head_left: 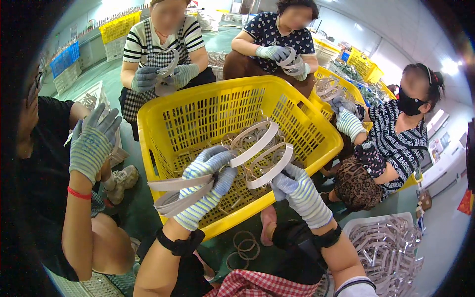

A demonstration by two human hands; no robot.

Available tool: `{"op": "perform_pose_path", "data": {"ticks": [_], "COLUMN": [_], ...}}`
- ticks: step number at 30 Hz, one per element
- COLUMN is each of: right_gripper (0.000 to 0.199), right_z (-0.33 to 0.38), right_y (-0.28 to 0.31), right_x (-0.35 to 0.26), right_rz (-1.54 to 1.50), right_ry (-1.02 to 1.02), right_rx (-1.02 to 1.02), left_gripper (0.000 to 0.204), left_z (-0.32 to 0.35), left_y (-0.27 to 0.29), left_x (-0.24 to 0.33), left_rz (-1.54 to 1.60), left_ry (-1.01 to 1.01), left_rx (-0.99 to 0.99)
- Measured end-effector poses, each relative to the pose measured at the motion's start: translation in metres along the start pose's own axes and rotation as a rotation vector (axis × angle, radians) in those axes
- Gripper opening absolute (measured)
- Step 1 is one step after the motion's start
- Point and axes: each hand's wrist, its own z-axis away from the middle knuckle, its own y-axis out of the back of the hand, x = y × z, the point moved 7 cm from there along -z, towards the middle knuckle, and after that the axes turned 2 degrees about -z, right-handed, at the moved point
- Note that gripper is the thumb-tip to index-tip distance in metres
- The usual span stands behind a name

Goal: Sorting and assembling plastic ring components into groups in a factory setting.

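My left hand (205, 180), in a striped grey-fingered glove, is closed on several flat pale hoops. Two hoops (180, 193) stick out on its left side, and another hoop (257, 143) rises from its fingertips to the right. With a matching glove, my right hand (299, 190) pinches the lower edge of a pale hoop (274, 173), close beside the left hand's hoop. Both hands are over the near part of a yellow plastic basket (242, 215). Inside it, beneath the hands, lie more thin hoops, partly hidden.
Several thin rings (243, 245) lie on the green floor before me. A white crate (356, 222) of pale curved strips stands at lower right. Co-workers sit around the basket; the two across hold hoops. At left, a person's gloved hand (91, 143) is raised.
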Motion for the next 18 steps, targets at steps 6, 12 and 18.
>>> {"op": "perform_pose_path", "data": {"ticks": [6,12,18], "right_gripper": [0.026,0.032,0.032], "right_z": [0.000,-0.004,-0.006], "right_y": [0.004,-0.001,0.002], "right_x": [-0.008,-0.005,-0.006], "right_rz": [0.006,-0.008,-0.026], "right_ry": [0.094,-0.004,0.002], "right_rx": [0.100,0.113,0.097], "left_gripper": [0.037,0.046,0.042], "left_z": [0.000,0.001,-0.003], "left_y": [0.005,0.008,-0.001], "left_x": [0.006,-0.006,-0.007], "left_rz": [0.005,0.089,0.129], "left_ry": [-0.006,0.137,0.146], "left_rx": [0.053,0.136,-0.001]}}
